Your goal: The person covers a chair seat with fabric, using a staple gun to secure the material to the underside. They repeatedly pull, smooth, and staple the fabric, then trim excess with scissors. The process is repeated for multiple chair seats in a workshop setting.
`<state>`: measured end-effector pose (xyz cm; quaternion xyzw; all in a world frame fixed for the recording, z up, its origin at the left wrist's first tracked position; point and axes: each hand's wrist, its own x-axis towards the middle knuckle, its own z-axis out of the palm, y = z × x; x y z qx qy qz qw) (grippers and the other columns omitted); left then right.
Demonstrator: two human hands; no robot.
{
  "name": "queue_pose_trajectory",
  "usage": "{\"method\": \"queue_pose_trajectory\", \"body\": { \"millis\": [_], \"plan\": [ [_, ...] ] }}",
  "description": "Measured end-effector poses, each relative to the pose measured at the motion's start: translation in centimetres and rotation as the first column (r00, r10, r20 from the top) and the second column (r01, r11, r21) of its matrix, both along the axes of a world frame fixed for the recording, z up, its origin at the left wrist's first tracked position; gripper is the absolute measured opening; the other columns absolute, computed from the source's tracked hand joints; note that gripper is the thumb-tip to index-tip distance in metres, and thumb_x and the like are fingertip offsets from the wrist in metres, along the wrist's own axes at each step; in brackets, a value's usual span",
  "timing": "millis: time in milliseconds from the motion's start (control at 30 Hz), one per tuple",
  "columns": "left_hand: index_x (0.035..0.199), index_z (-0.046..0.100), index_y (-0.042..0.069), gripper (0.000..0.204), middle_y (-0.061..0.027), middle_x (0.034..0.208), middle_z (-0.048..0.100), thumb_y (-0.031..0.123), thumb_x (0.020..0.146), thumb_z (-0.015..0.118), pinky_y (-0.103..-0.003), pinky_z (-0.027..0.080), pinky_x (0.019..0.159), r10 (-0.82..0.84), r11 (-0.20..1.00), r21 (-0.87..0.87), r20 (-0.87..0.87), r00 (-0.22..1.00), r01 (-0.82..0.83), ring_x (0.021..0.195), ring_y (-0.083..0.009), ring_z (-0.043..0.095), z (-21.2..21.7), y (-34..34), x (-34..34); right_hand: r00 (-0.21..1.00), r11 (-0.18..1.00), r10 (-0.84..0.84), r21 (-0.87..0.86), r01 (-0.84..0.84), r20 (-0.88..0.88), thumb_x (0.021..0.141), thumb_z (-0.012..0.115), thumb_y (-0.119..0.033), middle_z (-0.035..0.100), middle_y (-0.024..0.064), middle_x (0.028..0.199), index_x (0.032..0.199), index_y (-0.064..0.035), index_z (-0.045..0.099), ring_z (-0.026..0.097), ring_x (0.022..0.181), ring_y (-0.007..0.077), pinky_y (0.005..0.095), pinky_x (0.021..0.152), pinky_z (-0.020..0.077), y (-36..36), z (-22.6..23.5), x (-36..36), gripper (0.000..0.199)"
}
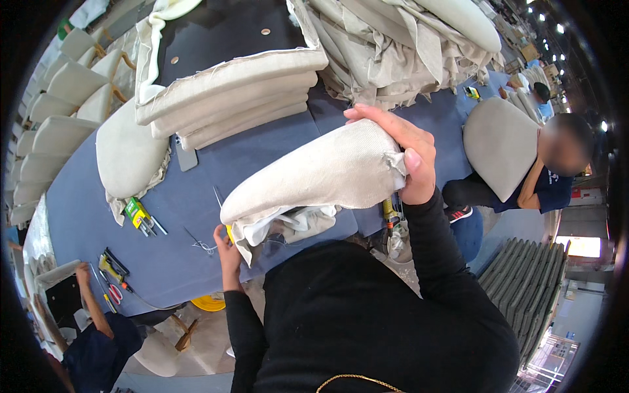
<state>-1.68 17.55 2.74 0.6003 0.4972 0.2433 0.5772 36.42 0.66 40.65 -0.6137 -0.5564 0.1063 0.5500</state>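
Note:
A padded beige chair cushion [308, 167] is tilted up over the near edge of the blue table, loose fabric and white lining hanging below it. My right hand [409, 154] grips its right end, fingers over the top and thumb by a gathered fabric edge. My left hand [229, 259] is closed at the lower left end, around what looks like a yellow-handled tool [230, 233]. A thin shaft [217, 195] shows beyond the cushion, in line with that handle. The cushion partly hides the left fingers.
Stacked upholstered panels [229, 92] and a fabric heap [400, 59] fill the table's far side. Staple boxes [137, 215], a phone [186, 156], a staple gun [114, 263] and red-handled scissors [115, 293] lie leftward. An air tool [391, 213] is rightward. Co-workers sit on both sides.

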Motion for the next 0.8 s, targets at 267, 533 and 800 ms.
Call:
{"method": "queue_pose_trajectory", "body": {
  "millis": [267, 533, 800],
  "plan": [
    [0.151, 0.055, 0.008, 0.049, -0.0016, 0.097, 0.062, 0.019, 0.106, 0.068, -0.026, 0.047, 0.07, 0.018, 1.0, 0.006, 0.555, 0.832, -0.026, 0.078, -0.0104, 0.057, 17.8, -3.3, 0.4, 0.961, 0.989, 0.067, 0.112, -0.1, 0.27, 0.086, 0.073, -0.026, 0.075, 0.0238, 0.129, 0.146, 0.0018, 0.067, 0.076, 0.117, 0.039, 0.0392, 0.103, 0.0574, 1.2, 0.3, 1.1, 0.066],
    [0.128, 0.077, -0.002, 0.04, -0.0149, 0.111, 0.082, 0.016, 0.093, 0.083, -0.032, 0.057, 0.086, -0.381, 0.816, 0.509, 0.12, 0.917, 0.273, 0.093, -0.024, 0.077, 30.0, -6.9, 8.3, 0.961, 0.979, 0.134, 0.121, -0.167, 0.242, 0.086, 0.065, -0.015, 0.076, 0.0235, 0.13, 0.146, -0.0007, 0.067, 0.076, 0.118, 0.0366, 0.0384, 0.104, 0.0567, 3.4, -0.4, 2.4, 0.062],
    [0.131, 0.076, -0.002, 0.041, -0.0159, 0.121, 0.082, 0.016, 0.095, 0.082, -0.032, 0.058, 0.091, -0.302, 0.878, 0.436, 0.192, 0.934, 0.195, 0.1, -0.0238, 0.079, 28.3, -8.0, 9.2, 0.966, 0.982, 0.116, 0.118, -0.146, 0.232, 0.088, 0.065, -0.016, 0.076, 0.0229, 0.128, 0.146, -0.0003, 0.067, 0.076, 0.117, 0.0362, 0.0385, 0.103, 0.0565, 4.5, -0.8, 2.5, 0.06]
  ]
}}
